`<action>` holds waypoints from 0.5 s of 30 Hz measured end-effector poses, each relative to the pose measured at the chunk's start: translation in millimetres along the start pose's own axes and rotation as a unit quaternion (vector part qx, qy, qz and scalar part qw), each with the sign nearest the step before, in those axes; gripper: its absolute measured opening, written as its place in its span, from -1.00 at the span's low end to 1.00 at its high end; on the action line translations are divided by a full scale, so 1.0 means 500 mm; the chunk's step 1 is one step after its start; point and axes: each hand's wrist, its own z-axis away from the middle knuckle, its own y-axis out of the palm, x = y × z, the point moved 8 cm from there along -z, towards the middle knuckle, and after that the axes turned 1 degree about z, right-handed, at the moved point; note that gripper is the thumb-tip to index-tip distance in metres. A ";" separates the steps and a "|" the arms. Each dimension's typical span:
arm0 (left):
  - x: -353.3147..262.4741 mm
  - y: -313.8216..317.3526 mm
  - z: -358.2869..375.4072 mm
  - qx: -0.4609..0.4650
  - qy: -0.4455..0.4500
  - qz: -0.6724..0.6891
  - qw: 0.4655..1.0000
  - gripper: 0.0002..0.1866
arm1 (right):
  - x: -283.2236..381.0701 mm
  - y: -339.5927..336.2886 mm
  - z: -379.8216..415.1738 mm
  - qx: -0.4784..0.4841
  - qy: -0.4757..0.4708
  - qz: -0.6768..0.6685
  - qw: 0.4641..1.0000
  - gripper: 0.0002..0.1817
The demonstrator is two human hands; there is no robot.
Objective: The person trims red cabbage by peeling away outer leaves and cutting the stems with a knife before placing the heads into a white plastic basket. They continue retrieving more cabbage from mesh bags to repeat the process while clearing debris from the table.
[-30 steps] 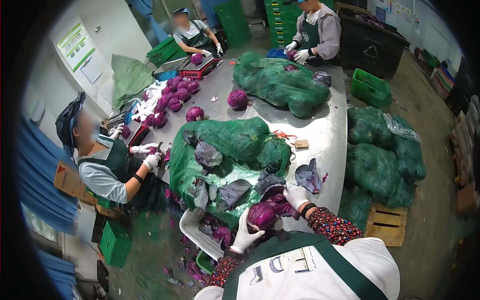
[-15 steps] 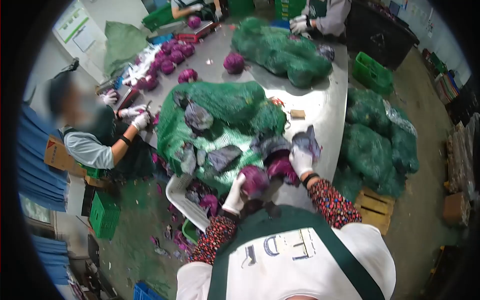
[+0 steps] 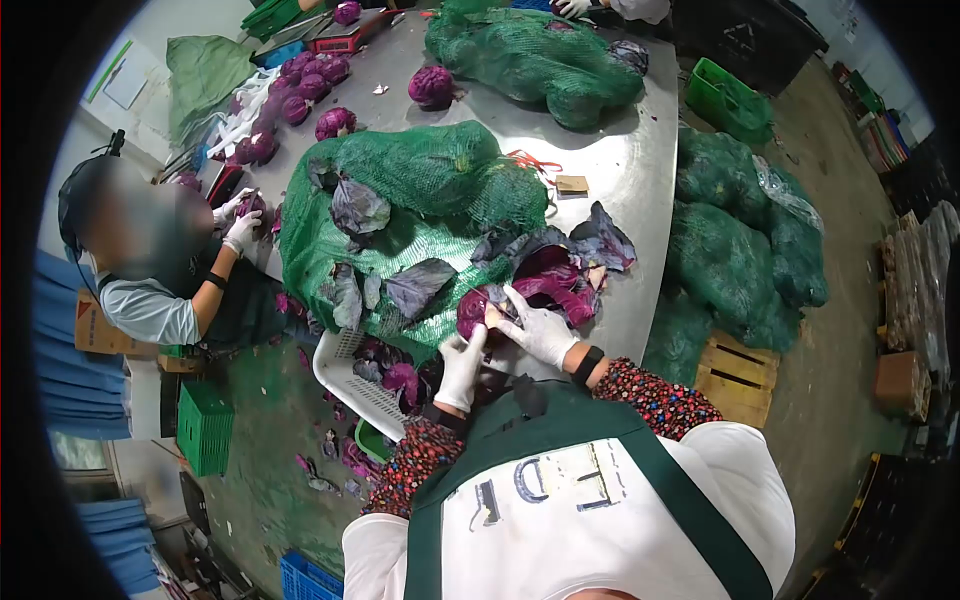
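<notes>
Both my hands wear white gloves. My left hand [image 3: 462, 368] cups a red cabbage head [image 3: 474, 310] from below at the near edge of the steel table [image 3: 620, 170]. My right hand [image 3: 536, 328] lies on the same cabbage from the right, fingers spread over it. Loose purple outer leaves [image 3: 565, 270] are piled just beyond my hands. A green net sack [image 3: 420, 200] with more torn leaves on it lies behind the cabbage.
A white crate [image 3: 350, 380] of leaf scraps hangs below the table's edge. A co-worker [image 3: 160, 270] at the left trims a cabbage. Trimmed cabbages [image 3: 300, 90] lie at the far left. Full green sacks [image 3: 740, 240] sit on a pallet [image 3: 740, 375] at the right.
My right hand came off the loose leaves at the right and moved down onto the cabbage. The view tilted, so the table and workers slid up the frame.
</notes>
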 end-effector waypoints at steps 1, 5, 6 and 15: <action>-0.052 -0.006 0.018 -0.073 0.182 -0.112 0.974 0.00 | -0.002 -0.006 -0.004 0.000 0.000 -0.001 1.000 -0.13; -0.147 0.052 0.010 -0.024 0.414 -0.408 0.813 0.11 | 0.011 -0.023 -0.021 0.025 -0.080 0.046 0.995 -0.24; -0.143 0.058 -0.010 -0.016 0.392 -0.440 0.808 0.08 | -0.004 -0.012 -0.033 0.007 -0.082 0.024 0.996 -0.29; -0.153 0.095 -0.038 -0.096 0.379 -0.514 0.764 0.03 | 0.004 -0.010 -0.066 -0.077 -0.158 0.208 0.962 -0.53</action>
